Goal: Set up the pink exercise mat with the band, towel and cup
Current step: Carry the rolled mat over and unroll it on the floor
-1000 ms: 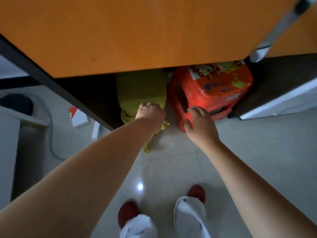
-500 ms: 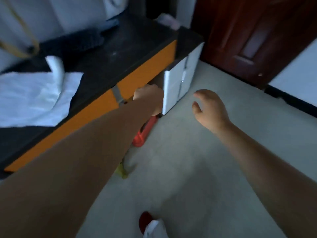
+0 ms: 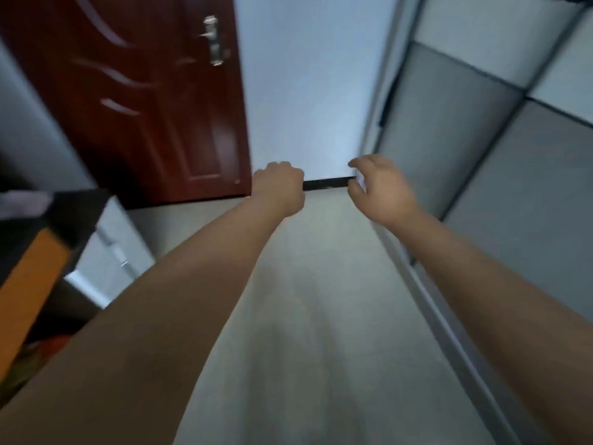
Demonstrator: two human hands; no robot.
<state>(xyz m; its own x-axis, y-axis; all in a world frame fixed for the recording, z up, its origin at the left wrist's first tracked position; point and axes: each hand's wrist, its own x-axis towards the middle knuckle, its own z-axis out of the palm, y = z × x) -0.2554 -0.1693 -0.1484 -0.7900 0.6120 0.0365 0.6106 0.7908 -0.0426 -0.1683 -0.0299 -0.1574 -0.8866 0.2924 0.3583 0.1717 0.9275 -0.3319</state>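
Head view is showing the left hand (image 3: 278, 187) curling into a fist, its contents hidden, the right hand (image 3: 378, 191) hanging loosely apart, and no mat visible; probably light and floppy, best gripped at an edge.

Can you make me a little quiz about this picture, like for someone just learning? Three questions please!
1. True or false: a pink mat is spread out on the floor.
2. Where is the dark red door in the view? A) on the left B) on the right C) straight below the arms
3. Fill in the gap: the right hand, with its fingers loosely curled, holds ____.

Key
1. False: no mat is in view.
2. A.
3. Nothing.
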